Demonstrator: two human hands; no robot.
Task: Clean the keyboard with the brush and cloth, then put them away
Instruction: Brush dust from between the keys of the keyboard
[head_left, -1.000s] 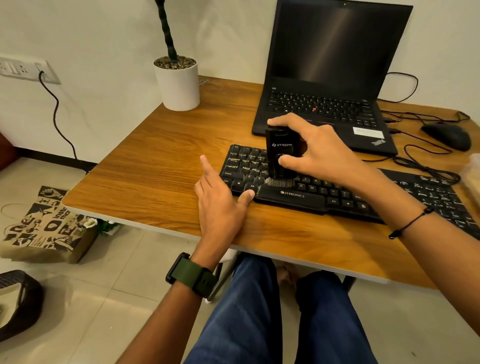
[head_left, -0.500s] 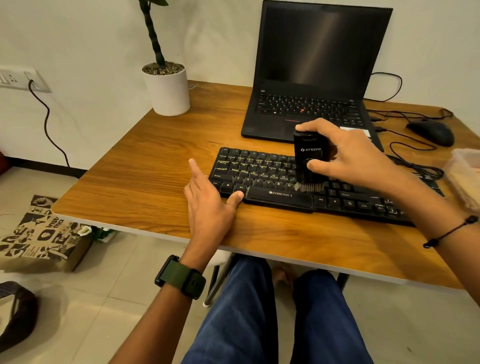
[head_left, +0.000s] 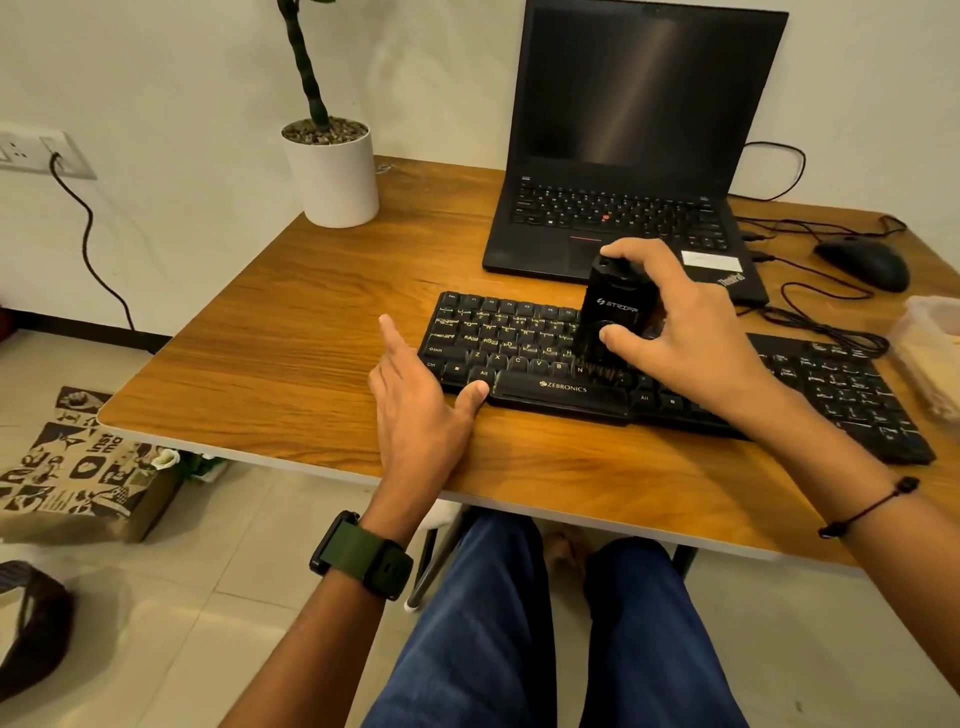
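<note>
I see the right hand (head_left: 691, 332) gripping the black brush (head_left: 610, 317) upright, forefinger over its top, thumb pressed on its front face, other fingers curled round the far side. Brush bristles point down and touch the keys just above the space bar, near the N key, roughly mid-left of the keyboard (head_left: 519, 343). Bristles look blurred, so I can't tell their exact spread.

Left hand (head_left: 421, 410) lies flat on the tabletop (head_left: 270, 353) at the keyboard's front-left corner, fingers straight and relaxed, holding nothing. Its thumb tip touches the keyboard's front edge by the left Alt key; forefinger points away along the keyboard's left side. Green-strapped watch (head_left: 363, 564) on that wrist, thin black cord bracelet (head_left: 872, 506) on the right wrist.

Keyboard is black, lies skewed across the tabletop, right end nearer the right edge. Behind it an open black laptop (head_left: 628, 156), screen dark, touching or nearly touching the keyboard's rear edge, can't tell which. Black mouse (head_left: 862, 262) far right with cables (head_left: 810, 301) looping beside it. White plant pot (head_left: 332, 176) at the far-left corner. A pale translucent container (head_left: 930, 353) at the right edge, cut off. Cloth is not something I can pick out. Printed paper bag (head_left: 78, 467) on the floor to the left, wall socket (head_left: 47, 153) with a cord plugged in.
</note>
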